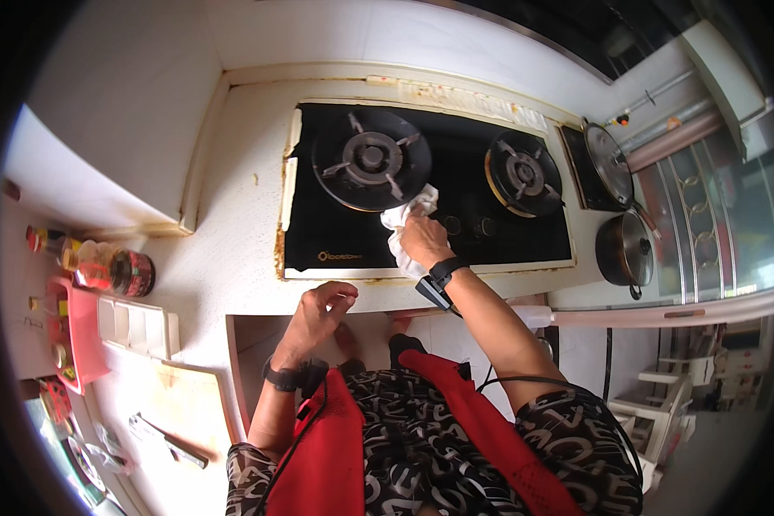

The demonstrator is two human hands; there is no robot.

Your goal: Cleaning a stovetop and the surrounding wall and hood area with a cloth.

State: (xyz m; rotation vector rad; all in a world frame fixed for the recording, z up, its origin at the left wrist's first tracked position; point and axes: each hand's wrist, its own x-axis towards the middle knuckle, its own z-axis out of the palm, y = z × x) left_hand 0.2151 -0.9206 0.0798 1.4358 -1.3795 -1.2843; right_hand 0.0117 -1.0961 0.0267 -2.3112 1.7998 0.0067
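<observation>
A white cloth [396, 248] is bunched under my right hand [426, 240], which presses it on the black glass top of a gas cooktop [361, 238]. The cloth reaches the lower right rim of the large left burner [373, 158]. To the right of my hand are two control knobs [469, 226] and the smaller right burner [524, 174]. My left hand [319, 316] hangs in front of the counter's front edge with its fingers curled and nothing visible in them. Brown stains mark the cooktop's pale surround.
At the right stand a lidded pan [609, 164] and a lidded pot [624, 248]. On the left are jars and bottles [132, 272], a pink basket [90, 335], a white divided box [135, 326], and a knife [168, 442] by a cutting board [190, 393].
</observation>
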